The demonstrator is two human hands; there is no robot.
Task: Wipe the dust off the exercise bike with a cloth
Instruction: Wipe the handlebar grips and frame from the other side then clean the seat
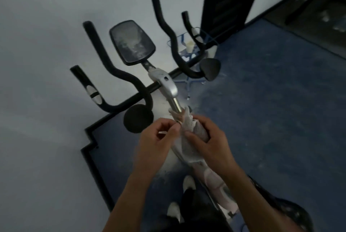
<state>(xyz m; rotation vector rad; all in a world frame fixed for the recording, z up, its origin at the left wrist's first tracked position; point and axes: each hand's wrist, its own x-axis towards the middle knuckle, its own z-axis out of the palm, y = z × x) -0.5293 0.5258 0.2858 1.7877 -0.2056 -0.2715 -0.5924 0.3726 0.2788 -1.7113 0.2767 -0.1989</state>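
The exercise bike stands against a white wall, with black curved handlebars, a dusty black console and a silver stem running down toward me. A pale cloth is wrapped around the lower stem. My right hand grips the cloth around the stem. My left hand pinches the cloth's left edge beside it. The frame below my hands looks pale and dusty. The black saddle shows at the lower right.
A blue floor spreads to the right. A small blue wire rack with a white bottle sits behind the right handlebar. A dark door is at the top. My white shoes are below the frame.
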